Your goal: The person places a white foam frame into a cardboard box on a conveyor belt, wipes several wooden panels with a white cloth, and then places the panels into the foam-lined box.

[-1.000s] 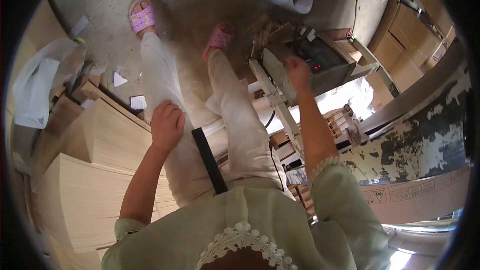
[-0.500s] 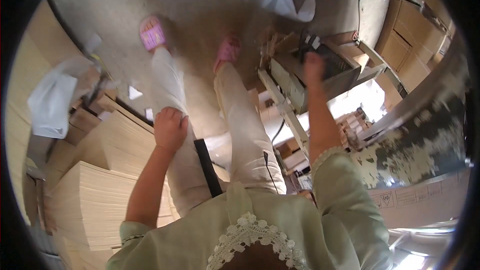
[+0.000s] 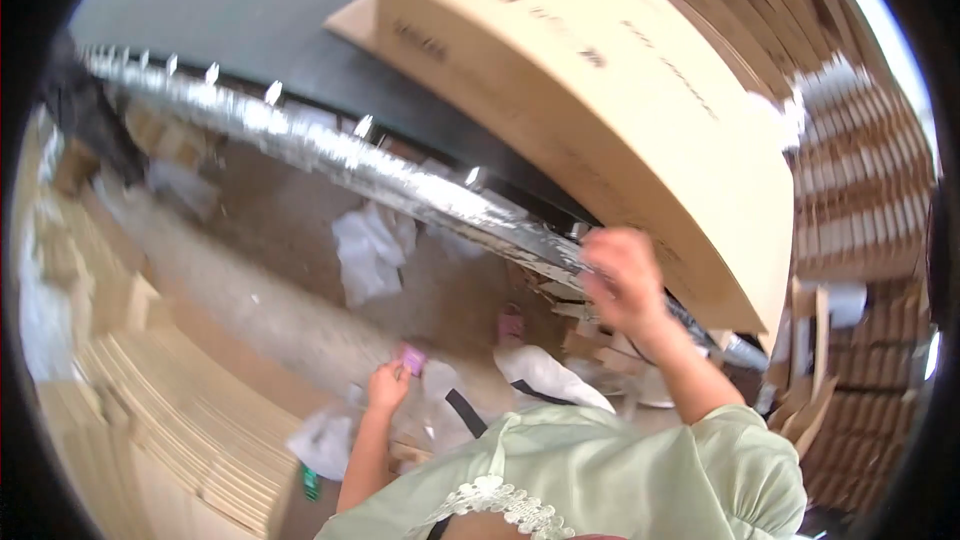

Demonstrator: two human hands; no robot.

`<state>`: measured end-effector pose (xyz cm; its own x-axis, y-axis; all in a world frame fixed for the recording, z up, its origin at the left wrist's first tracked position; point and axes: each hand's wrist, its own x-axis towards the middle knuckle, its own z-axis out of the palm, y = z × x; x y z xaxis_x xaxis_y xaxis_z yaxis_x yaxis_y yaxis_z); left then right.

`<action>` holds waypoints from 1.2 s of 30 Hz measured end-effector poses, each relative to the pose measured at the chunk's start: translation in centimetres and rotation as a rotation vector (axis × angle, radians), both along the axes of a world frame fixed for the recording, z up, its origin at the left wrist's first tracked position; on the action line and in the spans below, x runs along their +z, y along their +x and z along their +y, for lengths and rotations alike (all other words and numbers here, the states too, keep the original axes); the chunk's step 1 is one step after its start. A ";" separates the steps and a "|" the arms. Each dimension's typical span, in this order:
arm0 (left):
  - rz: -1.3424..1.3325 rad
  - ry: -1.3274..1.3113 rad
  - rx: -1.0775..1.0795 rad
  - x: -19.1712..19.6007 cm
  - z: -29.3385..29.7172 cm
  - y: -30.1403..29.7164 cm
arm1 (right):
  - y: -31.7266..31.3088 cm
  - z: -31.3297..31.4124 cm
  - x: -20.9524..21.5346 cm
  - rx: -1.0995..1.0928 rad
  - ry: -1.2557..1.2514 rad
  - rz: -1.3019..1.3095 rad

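My right hand (image 3: 625, 278) is raised over the metal side rail (image 3: 430, 195) of a long dark belt table (image 3: 250, 10), just left of a large flat cardboard carton (image 3: 600, 90). Motion smears its bent fingers, and I cannot tell if they touch the rail or the carton. The carton lies folded on the belt, with dark print on its brown face. My left hand (image 3: 385, 386) hangs low beside my left leg, fingers curled in, with nothing visible in it. To its left stands a stack of flat cardboard (image 3: 190, 410).
Tall stacks of cardboard (image 3: 860, 170) rise at the right. White plastic sheeting (image 3: 370, 255) lies on the floor under the belt table. A person's dark-clothed leg (image 3: 95, 120) shows at the far left. Cardboard scraps (image 3: 600, 345) lie below my right hand.
My view has swung up from the floor to the belt table and carton. My right hand is now by the rail, away from the dark box on a metal frame. My left hand still hangs low.
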<state>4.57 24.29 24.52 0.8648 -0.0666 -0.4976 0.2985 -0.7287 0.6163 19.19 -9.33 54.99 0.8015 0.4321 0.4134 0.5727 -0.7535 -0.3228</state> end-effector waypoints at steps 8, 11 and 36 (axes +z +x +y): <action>-1.259 -0.120 -0.339 28.5 -17.7 21.7 | -5.3 -17.6 0.6 -0.667 -0.141 -0.053; -1.361 0.167 -0.559 33.3 -25.2 24.5 | -4.8 -19.6 0.6 -0.562 -0.019 -0.169; -1.099 -0.047 -1.063 31.9 -46.6 14.9 | -35.4 -46.2 0.5 -1.678 0.097 -0.145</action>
<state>19.52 -22.28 56.43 0.3354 -0.8715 0.3578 -0.9388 -0.2772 0.2047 -16.16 -55.58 55.53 0.2732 -0.8270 0.4914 -0.7561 -0.5004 -0.4218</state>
